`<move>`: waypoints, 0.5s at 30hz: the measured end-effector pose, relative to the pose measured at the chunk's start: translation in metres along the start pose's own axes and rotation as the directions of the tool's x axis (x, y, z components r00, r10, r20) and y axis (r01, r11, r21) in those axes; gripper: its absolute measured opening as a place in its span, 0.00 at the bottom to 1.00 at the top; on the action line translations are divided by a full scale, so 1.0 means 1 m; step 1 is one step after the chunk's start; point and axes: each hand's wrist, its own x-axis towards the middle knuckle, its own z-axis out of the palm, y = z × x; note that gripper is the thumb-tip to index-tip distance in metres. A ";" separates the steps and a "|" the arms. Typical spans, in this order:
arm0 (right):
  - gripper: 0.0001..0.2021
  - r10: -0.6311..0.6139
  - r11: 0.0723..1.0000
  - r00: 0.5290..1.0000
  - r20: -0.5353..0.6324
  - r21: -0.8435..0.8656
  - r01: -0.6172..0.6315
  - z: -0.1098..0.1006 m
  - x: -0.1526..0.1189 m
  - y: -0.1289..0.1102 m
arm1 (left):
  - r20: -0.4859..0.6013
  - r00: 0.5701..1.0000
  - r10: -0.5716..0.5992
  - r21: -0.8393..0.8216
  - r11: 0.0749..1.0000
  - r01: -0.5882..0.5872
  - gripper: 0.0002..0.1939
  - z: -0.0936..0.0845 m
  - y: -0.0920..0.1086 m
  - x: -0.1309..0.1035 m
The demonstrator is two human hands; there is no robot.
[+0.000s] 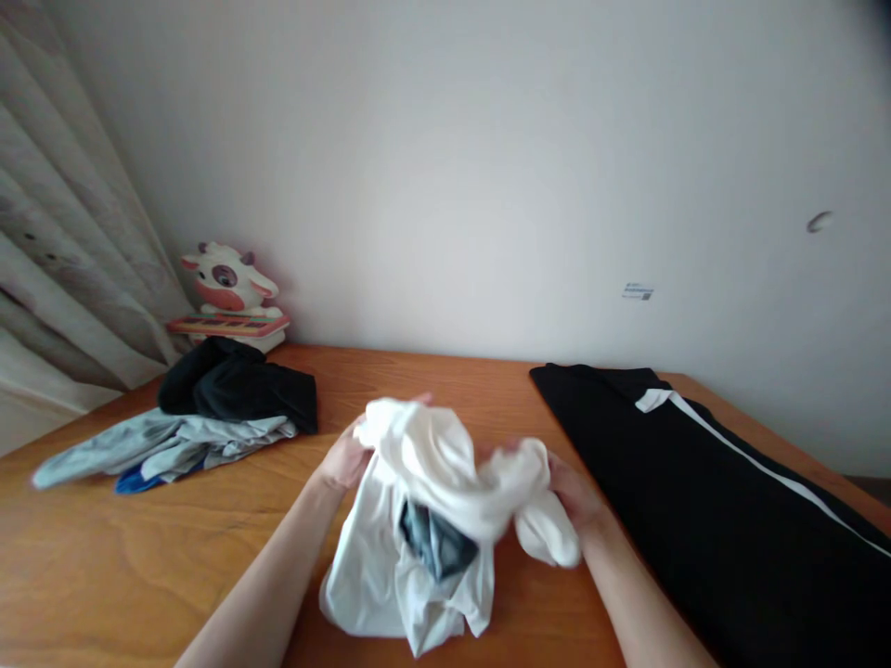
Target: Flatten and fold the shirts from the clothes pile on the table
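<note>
A bunched white garment [368, 566] with a dark grey-blue patch [435, 540] showing in its folds hangs between my hands, over the front middle of the table. My left hand [348, 455] grips its upper left part, with the fingers mostly behind the cloth. On the other side my right hand [571, 487] holds the gathered right end, where a rounded white piece droops down. The cloth is partly blurred near the right hand. Its lower edge hangs loose toward the tabletop; whether it touches there I cannot tell.
Black trousers [647, 482] with a white side stripe lie flat along the right. At the left are a dark garment [237, 385] and a crumpled light grey garment [167, 441] with blue cloth under it. A cow-shaped toy keyboard [229, 288] stands behind, near the curtain [62, 213].
</note>
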 end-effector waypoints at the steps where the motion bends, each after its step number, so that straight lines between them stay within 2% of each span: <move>1: 0.12 -0.120 0.991 0.978 -0.171 0.041 0.128 0.001 0.007 -0.003 | -0.114 0.993 0.041 -0.075 0.996 -0.050 0.18 0.001 0.001 0.007; 2: 0.15 -0.205 0.968 0.926 -0.317 0.071 0.239 0.001 0.013 -0.007 | -0.266 0.961 0.073 -0.161 0.980 -0.118 0.18 0.001 0.002 0.013; 3: 0.20 -0.240 0.947 0.868 -0.434 0.092 0.308 -0.001 0.019 -0.010 | -0.423 0.903 0.071 -0.229 0.956 -0.182 0.19 -0.002 0.004 0.017; 4: 0.23 -0.229 0.939 0.828 -0.512 0.107 0.326 -0.004 0.023 -0.011 | -0.563 0.825 0.049 -0.269 0.933 -0.239 0.20 -0.007 0.007 0.021; 6: 0.26 -0.170 0.947 0.795 -0.582 0.127 0.296 -0.012 0.028 -0.011 | -0.720 0.694 -0.014 -0.282 0.919 -0.274 0.21 -0.019 0.011 0.023; 7: 0.25 -0.142 0.956 0.795 -0.590 0.127 0.265 -0.015 0.029 -0.010 | -0.751 0.659 -0.035 -0.275 0.924 -0.264 0.20 -0.024 0.013 0.023; 9: 0.21 -0.124 0.969 0.800 -0.588 0.103 0.226 -0.020 0.029 -0.004 | -0.752 0.656 -0.060 -0.261 0.942 -0.213 0.19 -0.031 0.011 0.024; 11: 0.19 -0.135 0.978 0.802 -0.582 0.050 0.201 -0.020 0.030 0.002 | -0.718 0.691 -0.082 -0.230 0.965 -0.125 0.16 -0.029 0.006 0.025; 13: 0.19 -0.148 0.987 0.812 -0.564 -0.031 0.158 -0.016 0.032 0.008 | -0.663 0.746 -0.066 -0.103 0.995 -0.004 0.14 -0.020 -0.004 0.027; 15: 0.21 -0.170 0.983 0.825 -0.539 -0.153 0.103 -0.012 0.033 0.014 | -0.559 0.829 0.020 0.192 0.976 0.106 0.15 -0.010 -0.016 0.027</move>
